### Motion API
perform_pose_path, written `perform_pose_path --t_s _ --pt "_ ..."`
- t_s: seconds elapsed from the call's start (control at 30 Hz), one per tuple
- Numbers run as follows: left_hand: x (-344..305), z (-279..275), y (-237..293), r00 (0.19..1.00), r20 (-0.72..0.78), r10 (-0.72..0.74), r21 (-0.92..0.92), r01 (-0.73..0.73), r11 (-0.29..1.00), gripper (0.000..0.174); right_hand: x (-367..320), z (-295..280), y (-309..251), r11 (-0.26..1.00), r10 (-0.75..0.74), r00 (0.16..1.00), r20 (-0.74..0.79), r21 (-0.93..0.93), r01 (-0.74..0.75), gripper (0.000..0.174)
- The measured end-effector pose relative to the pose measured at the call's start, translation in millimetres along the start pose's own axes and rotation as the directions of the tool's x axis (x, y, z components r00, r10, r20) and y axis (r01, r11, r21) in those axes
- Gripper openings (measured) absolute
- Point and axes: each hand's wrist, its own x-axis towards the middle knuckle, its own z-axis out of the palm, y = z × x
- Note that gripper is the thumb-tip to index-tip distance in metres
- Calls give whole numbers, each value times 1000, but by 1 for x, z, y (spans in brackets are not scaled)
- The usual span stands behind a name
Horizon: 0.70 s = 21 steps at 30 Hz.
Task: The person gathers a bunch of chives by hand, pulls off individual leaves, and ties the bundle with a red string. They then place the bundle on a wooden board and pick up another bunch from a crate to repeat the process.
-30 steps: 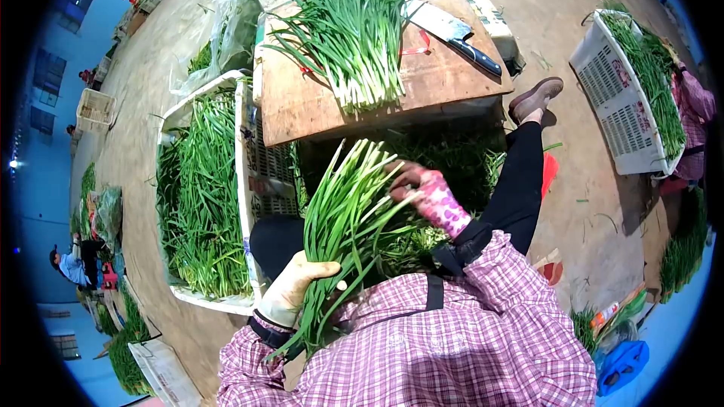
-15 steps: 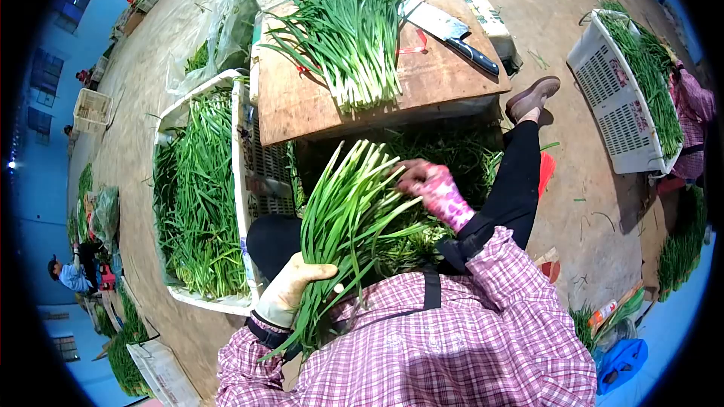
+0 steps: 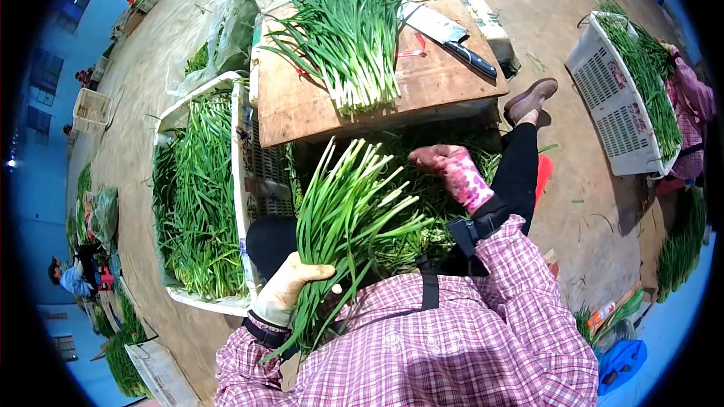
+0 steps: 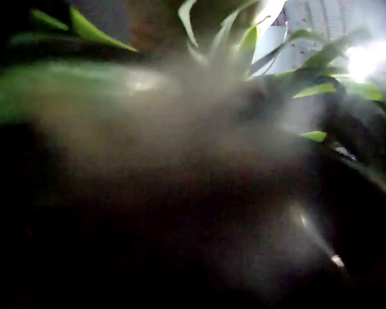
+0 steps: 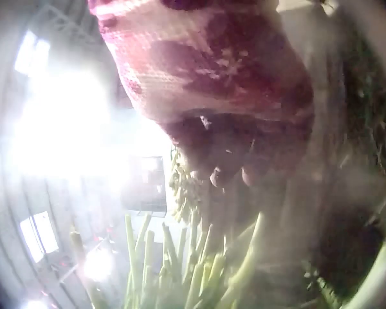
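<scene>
My left hand [image 3: 294, 286], in a pale glove, grips a bunch of chives [image 3: 339, 211] in front of my chest, thumb across the leaves, pale stem ends fanned up and away. To the right of those ends is my right hand [image 3: 452, 173], in a pink patterned glove with bare fingertips. Its fingers are curled, apart from the bunch; I cannot tell whether they hold something small. In the right wrist view the glove [image 5: 212, 71] hangs over the stem ends [image 5: 196, 277]. The left wrist view is mostly dark and blurred, with some leaves [image 4: 315, 90] at its top.
A wooden board [image 3: 452, 94] ahead bears a large pile of chives [image 3: 354, 38], a cleaver [image 3: 445, 26] and red ties [image 3: 413, 49]. Left of me stands a white crate [image 3: 207, 301] full of chives. Another crate [image 3: 603, 98] stands at right beside a person [image 3: 690, 105]. Loose greens [image 3: 445, 203] lie below the board.
My right hand has drawn away from the stem ends, to the right and slightly up. My left hand still grips the bunch, almost in the same place.
</scene>
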Motion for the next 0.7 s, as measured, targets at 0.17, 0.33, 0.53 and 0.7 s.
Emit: perform_pose_path --t_s 0.17,0.33,0.53,0.7 --pt "4 9 4 999 43 27 56 -29 998 41 -13 32 -28 879 281 865 416 -474 -57 20" --pt "5 4 0 998 54 -19 44 17 999 43 -6 28 7 999 -21 995 -92 -42 17 12" --pt "8 10 0 999 25 48 44 -49 998 42 -33 59 -6 361 -641 737 214 -763 536 8" --pt "15 5 -8 997 35 62 96 -65 993 40 -37 74 -16 124 -429 776 463 -821 558 20"
